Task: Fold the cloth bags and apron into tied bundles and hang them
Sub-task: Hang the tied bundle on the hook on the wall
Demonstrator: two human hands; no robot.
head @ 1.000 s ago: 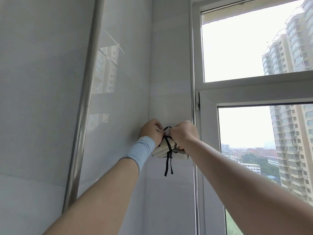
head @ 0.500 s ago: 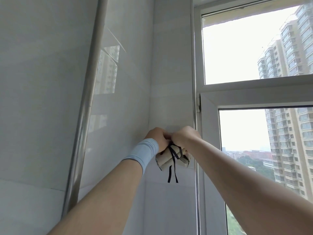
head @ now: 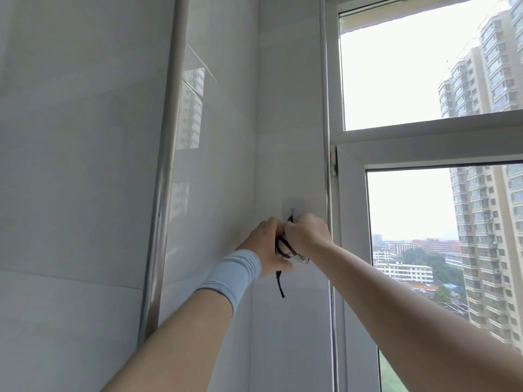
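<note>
roughly at head height, both hands are up against the tiled wall in the corner beside the window frame. they sit just under a clear stick-on hook.

- right hand: fist curled shut, knuckles toward the hook, black cord coming out at its top edge right below the hook. likely guiding the loop on.
- left hand, pale blue wristband: fingers curled round the bundle from the side, thumb under it. reads as taking the weight so the cord stays slack enough to place.
- cannot tell whether the loop is over the hook or only touching it.

bundle: small, folded tight, pale cloth, mostly hidden between the two hands. only a corner shows below the right hand. the cord crosses it in a dark loop and one loose tail hangs straight down past the left thumb. it looks tied and holding its shape.

a steel pipe runs up the wall well to the left.
</note>
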